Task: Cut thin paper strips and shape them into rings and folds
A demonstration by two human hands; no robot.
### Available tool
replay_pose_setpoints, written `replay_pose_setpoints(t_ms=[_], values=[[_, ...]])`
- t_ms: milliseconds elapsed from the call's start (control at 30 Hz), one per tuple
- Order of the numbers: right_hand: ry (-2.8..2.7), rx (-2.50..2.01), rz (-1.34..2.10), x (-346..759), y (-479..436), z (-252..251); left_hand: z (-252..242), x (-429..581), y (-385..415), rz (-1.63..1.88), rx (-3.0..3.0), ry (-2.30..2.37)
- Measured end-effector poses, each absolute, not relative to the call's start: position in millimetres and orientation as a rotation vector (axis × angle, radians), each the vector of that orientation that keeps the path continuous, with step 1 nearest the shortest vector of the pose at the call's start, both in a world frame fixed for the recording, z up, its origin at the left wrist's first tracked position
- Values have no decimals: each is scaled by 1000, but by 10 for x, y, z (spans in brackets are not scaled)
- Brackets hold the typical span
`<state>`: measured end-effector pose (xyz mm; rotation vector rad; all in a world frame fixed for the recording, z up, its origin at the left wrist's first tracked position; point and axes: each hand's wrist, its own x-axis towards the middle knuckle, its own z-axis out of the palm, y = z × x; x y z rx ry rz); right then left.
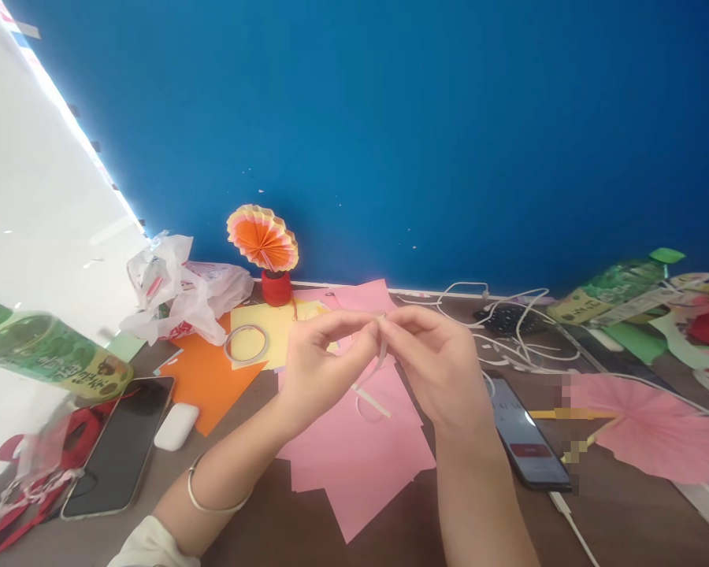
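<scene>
My left hand and my right hand meet over the desk, thumbs and forefingers pinched together. A thin white strip, which looks like tape, curls down from between the fingertips. Its upper end is hidden by the fingers. Beneath the hands lie overlapping sheets of pink paper. Another pale strip shows just under the hands, close to the pink sheets. To the left, a narrow tape roll rests on yellow paper, beside orange paper.
An orange-and-yellow folded paper fan stands in a red holder by the blue wall. On the left are a green bottle, a dark phone and a white case. At right lie a lit phone, cables and a pink fan.
</scene>
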<state>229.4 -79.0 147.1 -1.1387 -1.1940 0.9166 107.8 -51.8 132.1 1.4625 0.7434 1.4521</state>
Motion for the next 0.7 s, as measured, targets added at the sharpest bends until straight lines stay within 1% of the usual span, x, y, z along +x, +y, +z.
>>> replay_pose_setpoints(t_ms=[467,700], values=[[-1191,-1201,924,2234,-801,1499,1259,1142,-471,1536,1365,884],[-1283,-1191,865,2246,-818,1486,1255,1111,-456,1559,1369,907]])
